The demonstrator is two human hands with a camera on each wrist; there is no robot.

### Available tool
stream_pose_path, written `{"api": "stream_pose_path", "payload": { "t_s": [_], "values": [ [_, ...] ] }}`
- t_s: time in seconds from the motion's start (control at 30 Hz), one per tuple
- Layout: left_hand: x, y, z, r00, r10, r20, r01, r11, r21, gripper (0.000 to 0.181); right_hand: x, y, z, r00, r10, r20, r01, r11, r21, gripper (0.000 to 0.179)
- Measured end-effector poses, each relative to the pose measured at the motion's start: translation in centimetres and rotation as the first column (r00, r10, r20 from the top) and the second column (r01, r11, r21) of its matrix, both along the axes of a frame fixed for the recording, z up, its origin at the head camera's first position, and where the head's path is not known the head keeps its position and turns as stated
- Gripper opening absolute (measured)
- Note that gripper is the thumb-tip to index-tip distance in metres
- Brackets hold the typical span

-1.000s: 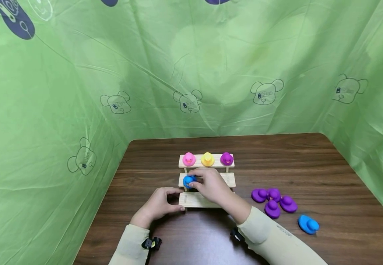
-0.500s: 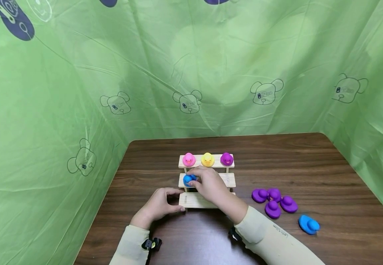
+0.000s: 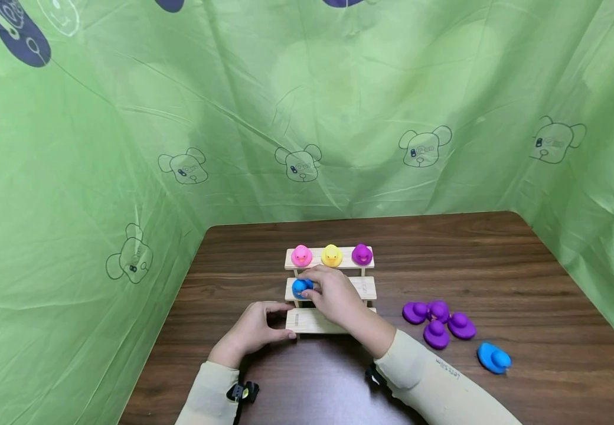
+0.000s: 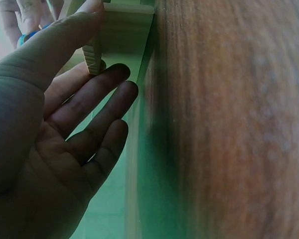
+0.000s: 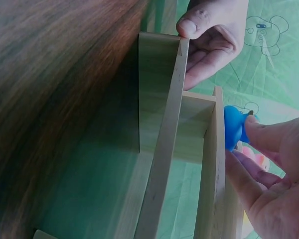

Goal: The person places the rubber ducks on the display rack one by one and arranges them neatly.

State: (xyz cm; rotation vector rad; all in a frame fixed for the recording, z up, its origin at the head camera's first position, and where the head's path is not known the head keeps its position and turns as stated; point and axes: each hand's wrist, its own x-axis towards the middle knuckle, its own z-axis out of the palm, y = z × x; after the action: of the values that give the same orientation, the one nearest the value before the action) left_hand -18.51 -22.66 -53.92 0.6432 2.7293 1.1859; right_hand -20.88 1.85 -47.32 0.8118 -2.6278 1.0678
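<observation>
A three-tiered wooden stand (image 3: 312, 322) is on the table in the head view. My left hand (image 3: 256, 326) grips the left end of its lowest board, thumb at the front edge and index finger behind, while the other fingers extend loosely. Between thumb and fingers of my right hand (image 3: 339, 298) is a blue rubber duck (image 3: 300, 287), upright at the left end of the middle board. The right wrist view shows that blue duck (image 5: 233, 128) right at the board. Along the top board sit a pink duck (image 3: 301, 256), a yellow duck (image 3: 332, 256) and a purple duck (image 3: 362, 255).
Several purple ducks (image 3: 437, 335) cluster on the dark wooden table (image 3: 243, 260) right of the stand. Another blue duck (image 3: 494, 359) lies nearer the front right. Green patterned cloth (image 3: 307, 118) encloses the table at the back and sides.
The blue duck has turned slightly in my right fingers, and more of its body shows on the right. My left hand keeps its hold on the stand.
</observation>
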Motion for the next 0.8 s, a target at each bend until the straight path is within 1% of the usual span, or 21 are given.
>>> {"api": "stream_pose_path", "payload": {
  "t_s": [0.23, 0.5, 0.8],
  "values": [
    [-0.1, 0.0, -0.1, 1.0, -0.005, -0.012, 0.005, 1.0, -0.002, 0.05, 0.0, 0.1, 0.0, 1.0, 0.009, 0.0, -0.009, 1.0, 0.004, 0.034],
    [-0.1, 0.0, -0.1, 1.0, 0.0, -0.007, 0.0, 1.0, 0.002, 0.051, 0.3, 0.3, 0.1, 1.0, 0.01, -0.001, -0.01, 1.0, 0.012, 0.039],
    [0.0, 0.1, 0.1, 1.0, 0.007, -0.012, -0.007, 1.0, -0.003, 0.051, 0.9, 1.0, 0.3, 1.0, 0.015, -0.003, -0.015, 0.999, -0.029, 0.039]
  ]
}}
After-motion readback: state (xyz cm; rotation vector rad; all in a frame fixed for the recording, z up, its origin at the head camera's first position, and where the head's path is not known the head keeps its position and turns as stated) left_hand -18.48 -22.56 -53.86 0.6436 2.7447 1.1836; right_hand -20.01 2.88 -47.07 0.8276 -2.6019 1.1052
